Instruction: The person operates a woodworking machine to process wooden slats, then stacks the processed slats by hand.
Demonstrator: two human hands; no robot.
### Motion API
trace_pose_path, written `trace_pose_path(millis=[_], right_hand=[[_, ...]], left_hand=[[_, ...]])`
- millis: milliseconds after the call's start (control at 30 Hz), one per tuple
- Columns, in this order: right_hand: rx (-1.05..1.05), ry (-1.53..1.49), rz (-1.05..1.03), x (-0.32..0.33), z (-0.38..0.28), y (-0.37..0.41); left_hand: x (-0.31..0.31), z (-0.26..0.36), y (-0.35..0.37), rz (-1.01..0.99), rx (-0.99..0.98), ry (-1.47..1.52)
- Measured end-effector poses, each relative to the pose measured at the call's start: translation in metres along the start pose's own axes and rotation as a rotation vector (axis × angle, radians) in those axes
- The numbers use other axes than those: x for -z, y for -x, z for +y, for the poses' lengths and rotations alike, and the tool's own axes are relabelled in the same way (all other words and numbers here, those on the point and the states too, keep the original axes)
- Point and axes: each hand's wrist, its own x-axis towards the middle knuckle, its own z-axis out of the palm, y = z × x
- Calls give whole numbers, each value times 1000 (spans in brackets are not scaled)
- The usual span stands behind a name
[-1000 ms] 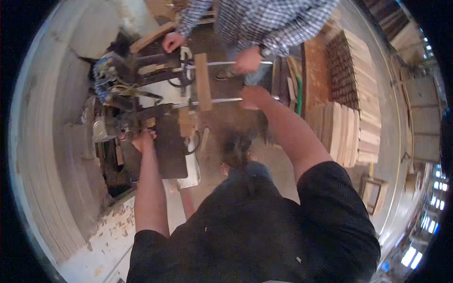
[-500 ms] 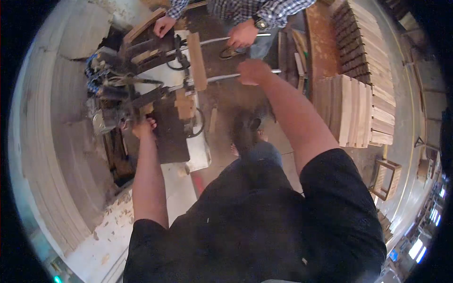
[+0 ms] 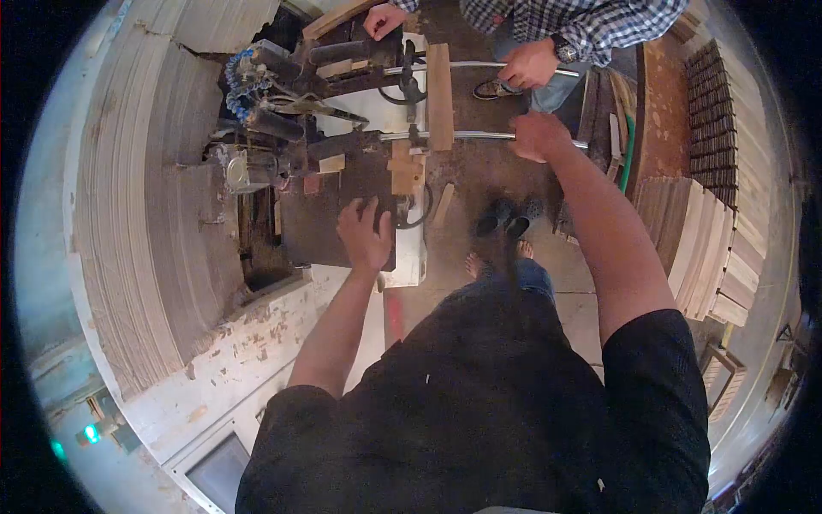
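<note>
My left hand (image 3: 365, 237) is open, its fingers spread over the dark metal plate (image 3: 312, 231) of a machine. Closed around the near metal rod (image 3: 479, 134) is my right hand (image 3: 542, 136), close to the rod's outer end. A wooden bar (image 3: 440, 96) lies across both rods, beside a black handwheel (image 3: 404, 86). Small wood blocks (image 3: 408, 167) sit at the edge of the plate. A co-worker in a checked shirt has one hand (image 3: 529, 63) at the far rod and the other (image 3: 384, 20) by the machine's far end.
Tall stacks of boards (image 3: 137, 206) stand at the left. More stacked wood pieces (image 3: 685, 231) are at the right, near a brown table (image 3: 665, 120). Black slippers (image 3: 507, 218) lie on the floor. Wood chips litter the white machine base (image 3: 248, 343).
My left hand has come back from the machine's clamp area onto the dark plate, and its fingers have opened. My right hand remains on the rod. The view has shifted.
</note>
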Motion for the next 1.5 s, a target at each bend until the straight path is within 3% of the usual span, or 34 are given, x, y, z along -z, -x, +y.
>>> trace_pose_path(millis=[367, 500, 567, 600, 667, 733, 900, 933, 1000, 1100, 1167, 1300, 1367, 1433, 1500], right_hand=[[-27, -51, -100, 8, 3, 2], [4, -97, -37, 9, 5, 8], [24, -113, -15, 5, 8, 8], [43, -118, 6, -2, 11, 4], [68, -117, 25, -4, 13, -1], [82, -104, -55, -3, 13, -2], [101, -151, -28, 5, 11, 5], [67, -166, -4, -1, 11, 2], [90, -170, 28, -7, 13, -1], [111, -161, 41, -4, 13, 2], [122, -149, 28, -2, 16, 0], [106, -165, -4, -2, 17, -2], [128, -156, -26, 4, 14, 5], [118, -179, 7, 6, 13, 8], [129, -148, -1, 9, 11, 6]], left_hand=[[-4, 1, 2, -38, 14, -99], [12, 51, -15, -77, 151, -192], [31, 89, -24, -472, 287, 366], [38, 118, -17, -475, 329, 621], [80, 178, -19, -668, -19, 817], [109, 231, -19, -607, -443, 824], [87, 278, 2, -717, -720, 878], [90, 284, -1, -713, -709, 862], [99, 291, -10, -1048, -695, 447], [117, 277, -6, -1084, -522, 384], [179, 273, -10, -964, -418, 530], [245, 263, 6, -1102, -288, 764], [256, 258, 19, -1170, -189, 868], [251, 247, 33, -970, -267, 953], [252, 241, 39, -928, -253, 943]])
